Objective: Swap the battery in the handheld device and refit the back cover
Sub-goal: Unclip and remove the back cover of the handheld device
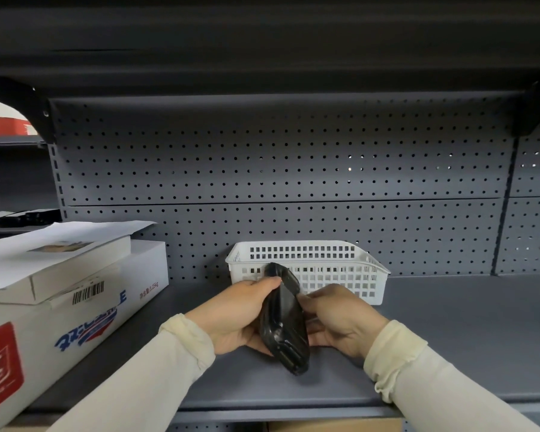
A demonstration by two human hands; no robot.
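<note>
Two bare hands clasp a glossy black handheld device (283, 319) above the grey metal shelf (434, 338), in front of a white perforated plastic basket (340, 269). Left hand (234, 316) wraps its side; right hand (340, 319) pinches the opposite edge.

The white carton (75, 322) shows a barcode and, seemingly, "3.25kg" on its end

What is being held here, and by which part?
The black handheld device, held between both hands: left hand along its left long edge, thumb near the top; right hand on the right long edge.
</note>
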